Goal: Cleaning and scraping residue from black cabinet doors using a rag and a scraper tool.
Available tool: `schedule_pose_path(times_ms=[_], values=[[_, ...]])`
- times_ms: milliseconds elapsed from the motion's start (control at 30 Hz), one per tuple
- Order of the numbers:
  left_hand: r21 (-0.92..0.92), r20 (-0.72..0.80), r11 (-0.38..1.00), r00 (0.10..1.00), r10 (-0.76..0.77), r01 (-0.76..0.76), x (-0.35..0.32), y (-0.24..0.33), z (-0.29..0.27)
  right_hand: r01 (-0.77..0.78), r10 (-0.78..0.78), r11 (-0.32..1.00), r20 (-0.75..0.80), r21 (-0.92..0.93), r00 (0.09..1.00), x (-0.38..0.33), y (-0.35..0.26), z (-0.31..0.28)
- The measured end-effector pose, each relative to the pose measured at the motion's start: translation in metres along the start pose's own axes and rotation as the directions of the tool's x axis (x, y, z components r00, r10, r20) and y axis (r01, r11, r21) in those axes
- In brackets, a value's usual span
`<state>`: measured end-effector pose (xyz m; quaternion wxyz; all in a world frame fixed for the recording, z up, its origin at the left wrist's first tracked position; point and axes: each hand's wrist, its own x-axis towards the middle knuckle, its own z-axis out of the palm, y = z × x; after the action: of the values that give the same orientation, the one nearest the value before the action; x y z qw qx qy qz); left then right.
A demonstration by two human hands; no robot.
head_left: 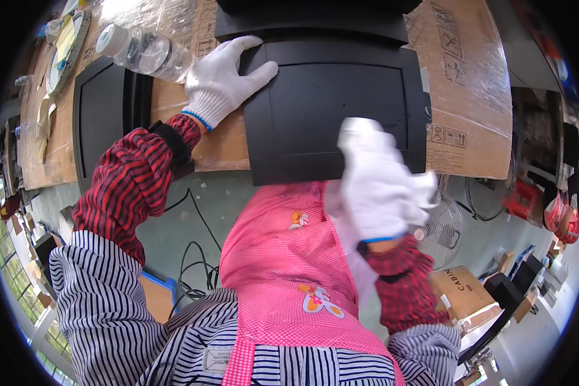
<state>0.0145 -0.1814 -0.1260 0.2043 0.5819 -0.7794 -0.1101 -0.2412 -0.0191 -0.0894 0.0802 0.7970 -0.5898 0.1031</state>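
A black panel (pixel 334 109) with a recessed, framed face lies before me on brown cardboard. My left hand (pixel 220 80), in a white knitted glove, rests at its upper left edge; two stretched digits lie spread on the black surface and the others are hard to make out. Over the panel's lower right edge is my right hand (pixel 382 183), also in a white glove. Motion smears it, so its fingers and anything in them cannot be made out. A clear plastic bottle (pixel 151 55) with a white cap lies beside my left hand.
Behind the panel stands another black piece (pixel 312 19). A further black panel (pixel 99 119) lies at the left on the cardboard (pixel 473 96). Black cables (pixel 199 264) run over the floor. A fan (pixel 440 228), a red stool (pixel 523 199) and a carton (pixel 463 293) are at the right.
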Motion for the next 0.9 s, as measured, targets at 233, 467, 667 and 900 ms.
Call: schedule_pose_path(times_ms=[233, 467, 667, 900], values=[[-0.016, 0.05, 0.998, 0.997, -0.056, 0.057, -0.001, 0.0, -0.01, -0.114, 0.115, 0.986, -0.001, 0.123, 0.993, 0.018, 0.021, 0.011], [-0.053, -0.023, 0.999, 1.0, 0.008, -0.01, -0.001, -0.001, 0.0, -0.153, 0.167, 0.985, 0.222, -0.079, 0.961, 0.058, -0.015, 0.005], [-0.087, 0.056, 0.996, 0.998, -0.006, 0.011, 0.0, 0.0, 0.0, -0.231, 0.212, 0.901, 0.091, 0.368, 0.973, 0.085, -0.065, 0.032], [-0.091, -0.013, 0.996, 1.0, 0.005, -0.006, -0.004, -0.003, -0.002, -0.302, 0.36, 0.925, 0.276, -0.231, 0.891, 0.021, 0.039, 0.001]])
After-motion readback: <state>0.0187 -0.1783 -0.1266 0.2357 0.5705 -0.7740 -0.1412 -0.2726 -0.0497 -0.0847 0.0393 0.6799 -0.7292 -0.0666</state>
